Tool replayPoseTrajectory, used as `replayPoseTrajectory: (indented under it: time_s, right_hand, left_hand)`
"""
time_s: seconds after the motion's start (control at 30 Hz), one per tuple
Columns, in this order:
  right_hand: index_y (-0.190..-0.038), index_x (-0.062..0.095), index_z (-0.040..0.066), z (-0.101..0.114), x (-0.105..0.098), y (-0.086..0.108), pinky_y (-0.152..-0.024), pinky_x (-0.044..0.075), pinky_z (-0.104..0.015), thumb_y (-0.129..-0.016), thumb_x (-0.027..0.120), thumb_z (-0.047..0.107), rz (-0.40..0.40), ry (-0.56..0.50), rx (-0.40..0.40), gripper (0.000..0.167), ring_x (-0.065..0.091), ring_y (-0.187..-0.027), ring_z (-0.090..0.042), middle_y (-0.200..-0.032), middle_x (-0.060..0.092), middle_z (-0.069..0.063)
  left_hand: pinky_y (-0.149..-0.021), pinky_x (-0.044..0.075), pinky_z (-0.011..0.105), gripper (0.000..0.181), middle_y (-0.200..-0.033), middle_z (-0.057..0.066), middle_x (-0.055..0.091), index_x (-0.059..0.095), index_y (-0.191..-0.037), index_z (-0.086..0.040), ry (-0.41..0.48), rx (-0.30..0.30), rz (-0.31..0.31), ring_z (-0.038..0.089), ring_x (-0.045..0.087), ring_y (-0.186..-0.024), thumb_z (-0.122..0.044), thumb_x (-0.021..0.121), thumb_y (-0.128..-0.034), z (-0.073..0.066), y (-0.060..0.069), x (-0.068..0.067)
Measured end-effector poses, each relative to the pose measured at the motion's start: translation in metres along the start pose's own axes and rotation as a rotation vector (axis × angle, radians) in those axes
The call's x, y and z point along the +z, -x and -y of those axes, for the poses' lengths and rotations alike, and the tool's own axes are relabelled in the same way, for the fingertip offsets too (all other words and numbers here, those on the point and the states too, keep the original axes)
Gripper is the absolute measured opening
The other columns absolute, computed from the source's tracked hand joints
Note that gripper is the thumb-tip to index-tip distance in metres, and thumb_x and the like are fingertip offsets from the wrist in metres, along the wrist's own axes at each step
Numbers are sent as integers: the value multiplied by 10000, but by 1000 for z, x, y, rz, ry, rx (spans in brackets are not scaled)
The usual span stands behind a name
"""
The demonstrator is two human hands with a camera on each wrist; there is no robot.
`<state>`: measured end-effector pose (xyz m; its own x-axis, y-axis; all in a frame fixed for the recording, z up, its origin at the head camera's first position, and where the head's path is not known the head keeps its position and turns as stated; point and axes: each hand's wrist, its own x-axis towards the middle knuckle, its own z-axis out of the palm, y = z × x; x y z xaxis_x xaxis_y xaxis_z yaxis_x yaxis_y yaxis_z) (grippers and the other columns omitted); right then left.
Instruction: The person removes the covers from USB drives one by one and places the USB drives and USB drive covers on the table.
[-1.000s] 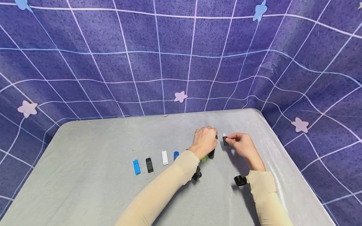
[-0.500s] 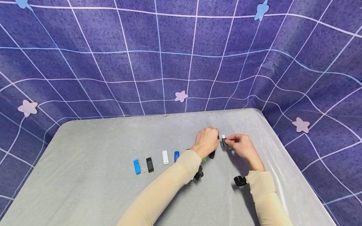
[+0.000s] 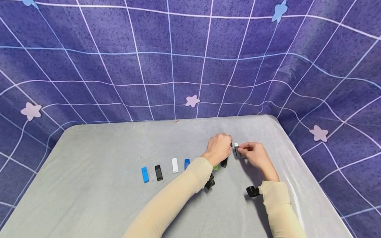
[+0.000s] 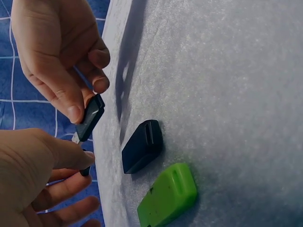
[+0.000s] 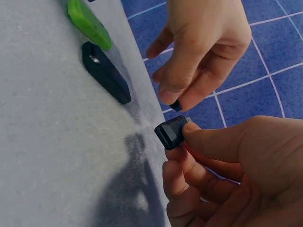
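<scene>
My right hand pinches a black USB stick between thumb and fingers, above the table. Its bare metal plug points away in the head view. Close to it, my left hand pinches a small black cap between thumb and forefinger. In the right wrist view the cap and the stick are a short gap apart. Most of the cap is hidden by the left fingers. Under the left hand lie a black USB stick and a green USB stick.
Left of my left arm lie a light blue stick, a black stick, a white stick and a dark blue stick, roughly in a row. A grey cloth covers the table. A purple curtain hangs behind it.
The stick in my right hand has turned, showing a narrower side to the head view. My left hand has shifted slightly right, narrowing the gap between cap and plug.
</scene>
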<state>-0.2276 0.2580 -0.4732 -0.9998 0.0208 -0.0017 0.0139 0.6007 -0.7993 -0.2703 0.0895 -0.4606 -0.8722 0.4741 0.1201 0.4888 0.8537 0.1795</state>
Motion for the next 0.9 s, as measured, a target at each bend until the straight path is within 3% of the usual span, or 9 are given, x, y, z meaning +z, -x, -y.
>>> replayPoseTrajectory:
  time_s: [0.4,0.63,0.9]
  right_hand:
    - [-1070,714,-121,-1,-1,2,-614,507,-205,-971,694,85,8,5,30,229,675,-717,-111,-902,757,-199]
    - [-1071,720,-110,-4,-5,2,-628,501,-205,-973,692,98,-1,18,39,231,684,-739,-120,-915,759,-203]
    - [-1062,725,-103,-6,-5,2,-605,491,-211,-969,700,108,-7,14,46,232,649,-705,-84,-886,762,-182]
  left_hand:
    - [-744,563,368,83,-945,-27,696,735,-999,-196,13,13,13,177,683,-893,-220,720,-921,-3,-3,-1]
    - [-682,575,357,53,-921,-34,714,759,-957,-200,30,-9,23,168,711,-866,-214,723,-921,-5,-4,1]
    - [-591,512,309,42,-894,-45,675,753,-956,-203,99,-22,78,114,627,-758,-215,725,-927,-10,-4,2]
